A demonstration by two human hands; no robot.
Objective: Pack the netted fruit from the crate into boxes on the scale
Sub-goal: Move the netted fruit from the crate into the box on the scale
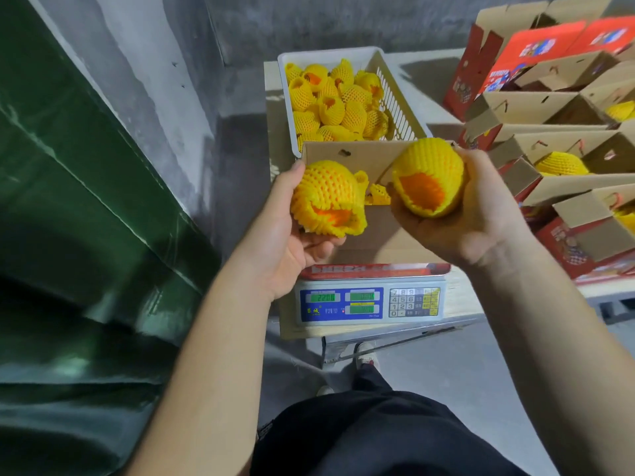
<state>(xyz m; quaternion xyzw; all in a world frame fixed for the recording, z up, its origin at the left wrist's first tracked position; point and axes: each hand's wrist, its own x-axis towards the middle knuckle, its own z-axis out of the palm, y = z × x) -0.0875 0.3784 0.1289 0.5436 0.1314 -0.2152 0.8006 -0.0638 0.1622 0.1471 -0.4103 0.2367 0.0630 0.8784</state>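
While each hand's fingers curl round 1 netted fruit, left hand (292, 228) and right hand (470, 214) hide the box (347, 156) interior.

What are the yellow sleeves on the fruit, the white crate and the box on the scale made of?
Yellow mesh sleeves on the fruit: looks like soft foam netting, matte, with an open stretchy lattice. White slotted crate: likely rigid moulded plastic, smooth, with slotted walls. Open brown box on the scale: cardboard, dull raw inside, printed red outside.

left hand (292, 218) grips netted fruit (328, 201) | right hand (470, 214) grips second fruit (427, 176) | both over open box (374, 231) on scale (371, 302) | crate (395, 91) of fruit behind
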